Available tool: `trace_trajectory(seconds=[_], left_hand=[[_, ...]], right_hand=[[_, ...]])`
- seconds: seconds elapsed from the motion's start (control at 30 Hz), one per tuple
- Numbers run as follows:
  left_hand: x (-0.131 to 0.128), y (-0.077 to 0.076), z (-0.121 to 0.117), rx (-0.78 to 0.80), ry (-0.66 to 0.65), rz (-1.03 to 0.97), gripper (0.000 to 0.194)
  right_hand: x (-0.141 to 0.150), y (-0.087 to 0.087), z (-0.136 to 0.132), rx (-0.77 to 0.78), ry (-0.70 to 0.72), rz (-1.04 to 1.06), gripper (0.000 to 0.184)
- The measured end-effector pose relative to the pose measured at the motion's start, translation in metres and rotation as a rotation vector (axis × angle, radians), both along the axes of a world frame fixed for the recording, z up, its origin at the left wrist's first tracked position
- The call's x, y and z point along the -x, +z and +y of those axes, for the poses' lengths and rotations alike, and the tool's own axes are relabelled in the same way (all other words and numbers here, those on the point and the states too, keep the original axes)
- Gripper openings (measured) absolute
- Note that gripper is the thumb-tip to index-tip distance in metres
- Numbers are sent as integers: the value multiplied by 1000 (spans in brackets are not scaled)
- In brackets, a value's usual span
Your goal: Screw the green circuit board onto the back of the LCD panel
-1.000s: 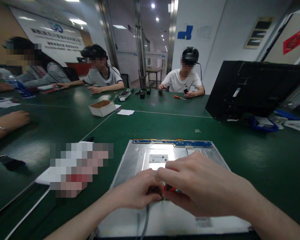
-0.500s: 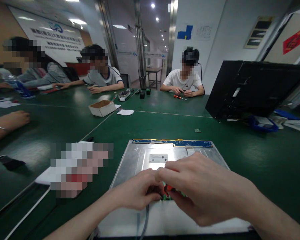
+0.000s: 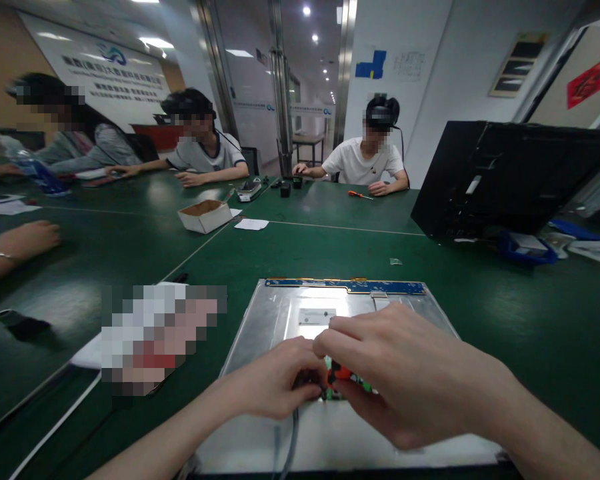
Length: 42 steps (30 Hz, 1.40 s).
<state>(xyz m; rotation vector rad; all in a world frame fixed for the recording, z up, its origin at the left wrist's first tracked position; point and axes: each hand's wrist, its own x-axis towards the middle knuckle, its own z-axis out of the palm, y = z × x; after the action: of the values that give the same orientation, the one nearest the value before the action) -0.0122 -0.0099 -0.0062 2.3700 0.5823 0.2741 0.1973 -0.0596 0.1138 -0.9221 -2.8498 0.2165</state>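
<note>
A flat silver display panel point(image 3: 250, 333) lies in front of me, with a blue circuit strip point(image 3: 310, 287) along its far edge. My right hand point(image 3: 397, 373) is closed around the orange-and-black handle of a screwdriver point(image 3: 338, 372), over a small green circuit board point(image 3: 336, 395). The screwdriver's tip is hidden. My left hand point(image 3: 285, 373) is at the board's left side with its fingers pinched together; what they hold is hidden. A grey cable point(image 3: 293, 437) runs from under the left hand toward me. Both hands cover much of the board.
A cardboard box point(image 3: 205, 217), a white paper point(image 3: 251, 225) and a blurred-out item point(image 3: 160, 340) lie to the left. A large black monitor point(image 3: 510, 173) stands at right. Across the table a person point(image 3: 370, 160) sits by another orange screwdriver point(image 3: 359, 195). Another person's hand point(image 3: 30, 240) rests at left.
My right fingers have shifted slightly, showing more of the orange handle. My left hand stays in place. The person opposite has reached one hand toward the small black blocks.
</note>
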Motion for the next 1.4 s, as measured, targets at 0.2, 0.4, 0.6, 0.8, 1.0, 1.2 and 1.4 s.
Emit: trace_trajectory(seconds=[0.2,0.4,0.6,0.8,1.0,1.2,1.4], left_hand=[[0,1,0,-5,-22,-1,10],[-1,2,1,-12,-40,-22,10],[0,1,0,-25,-14,-17,6],[0,0,-1,-12,-8,-13,7],[-1,0,-1,-14,-19,-39,8],[-1,1,0,-35,-2,-34,6],[0,-2,-1,2,1,-1,10]], right_hand=[[0,-1,2,-30,-20,-18,7],[-1,-1,1,5,11,10,11],[-1,0,0,13,5,11,9],[-1,-3,2,-48,-23,-21,6],[-1,-1,-1,0,11,10,13],[0,-2,1,-29,-8,-4,7],[-2,-2,3,-23,-22,-22,9]])
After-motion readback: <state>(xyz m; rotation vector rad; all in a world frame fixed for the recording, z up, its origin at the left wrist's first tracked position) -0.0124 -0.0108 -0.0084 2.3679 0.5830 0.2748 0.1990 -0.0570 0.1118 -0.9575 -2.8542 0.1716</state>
